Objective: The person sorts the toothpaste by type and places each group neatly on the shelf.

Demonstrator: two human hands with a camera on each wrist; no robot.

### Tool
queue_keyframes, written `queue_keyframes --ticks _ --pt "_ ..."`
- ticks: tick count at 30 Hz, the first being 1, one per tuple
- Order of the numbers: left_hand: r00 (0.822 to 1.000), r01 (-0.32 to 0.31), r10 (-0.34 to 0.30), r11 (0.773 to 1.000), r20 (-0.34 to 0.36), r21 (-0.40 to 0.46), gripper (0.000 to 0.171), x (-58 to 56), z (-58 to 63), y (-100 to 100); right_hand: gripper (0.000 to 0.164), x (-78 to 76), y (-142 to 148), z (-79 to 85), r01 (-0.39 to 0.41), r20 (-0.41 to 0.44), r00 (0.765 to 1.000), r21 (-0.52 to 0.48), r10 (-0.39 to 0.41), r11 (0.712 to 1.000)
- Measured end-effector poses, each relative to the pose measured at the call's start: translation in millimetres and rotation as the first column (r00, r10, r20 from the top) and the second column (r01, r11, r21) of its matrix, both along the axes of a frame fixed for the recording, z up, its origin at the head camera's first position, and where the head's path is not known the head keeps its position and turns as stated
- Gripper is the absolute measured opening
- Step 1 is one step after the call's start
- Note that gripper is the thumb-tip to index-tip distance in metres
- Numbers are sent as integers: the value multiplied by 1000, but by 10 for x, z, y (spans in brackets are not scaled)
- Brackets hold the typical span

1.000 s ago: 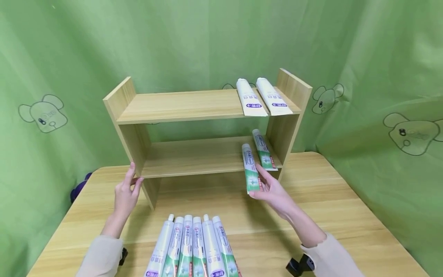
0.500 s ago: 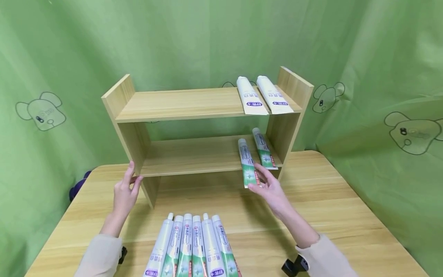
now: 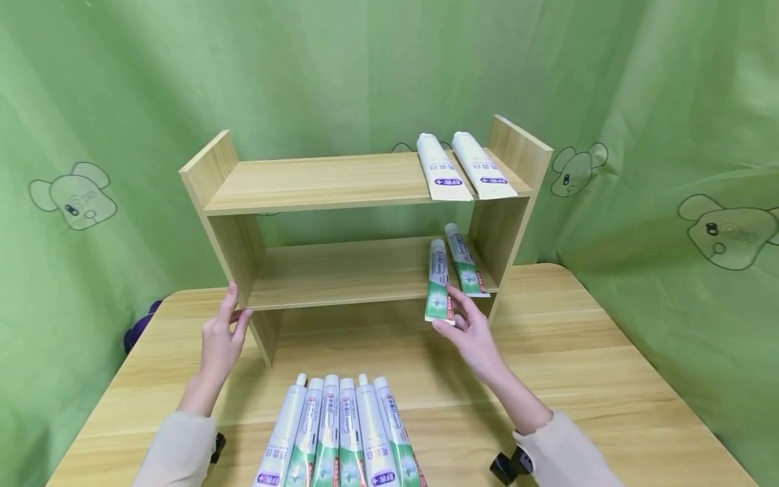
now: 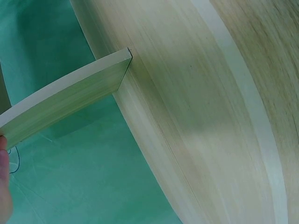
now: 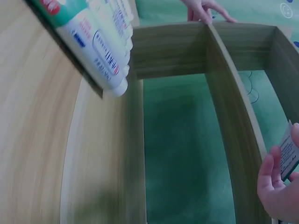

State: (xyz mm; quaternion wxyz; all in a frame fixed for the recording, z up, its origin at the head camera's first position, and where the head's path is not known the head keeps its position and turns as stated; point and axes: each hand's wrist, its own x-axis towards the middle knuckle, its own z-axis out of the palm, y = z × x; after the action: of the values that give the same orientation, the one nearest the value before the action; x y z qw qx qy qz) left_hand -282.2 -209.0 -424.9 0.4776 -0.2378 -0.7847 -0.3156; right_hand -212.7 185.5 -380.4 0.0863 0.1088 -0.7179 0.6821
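A rack [image 3: 341, 186] is standing ahead of the left grip [image 3: 222, 343], spread against its side; pushing could be shifting it. Before the middle shelf [image 3: 341, 272], the right grip [image 3: 475, 340] is pinching a toothpaste tube [image 3: 438, 281] pointing ahead; holding only its flat end could be letting it swivel into the shelved tube [image 3: 465, 260].

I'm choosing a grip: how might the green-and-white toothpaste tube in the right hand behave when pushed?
The green-and-white toothpaste tube would probably slide rather than roll, given its flat, broad near end. It seems light: the right hand pinches it near that end. Its smooth surface may be slippery.
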Motion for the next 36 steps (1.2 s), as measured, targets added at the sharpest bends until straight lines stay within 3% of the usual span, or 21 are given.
queue_keyframes --ticks 6,13,26,36 --pt "1000 1 -1 1000 -2 3 52 3 -2 9 56 -73 54 -49 107 -82 991 35 -104 994" --pt "1000 0 0 1000 2 -1 53 1 14 9 48 -128 89 -56 126 -134 984 40 -120 991" --pt "1000 14 -14 1000 -3 -7 55 -15 7 11 47 -173 69 -73 115 -50 993 73 -112 991" --pt "1000 16 -16 1000 -9 2 52 -29 0 2 47 -268 82 -73 98 -71 993 97 -91 990"
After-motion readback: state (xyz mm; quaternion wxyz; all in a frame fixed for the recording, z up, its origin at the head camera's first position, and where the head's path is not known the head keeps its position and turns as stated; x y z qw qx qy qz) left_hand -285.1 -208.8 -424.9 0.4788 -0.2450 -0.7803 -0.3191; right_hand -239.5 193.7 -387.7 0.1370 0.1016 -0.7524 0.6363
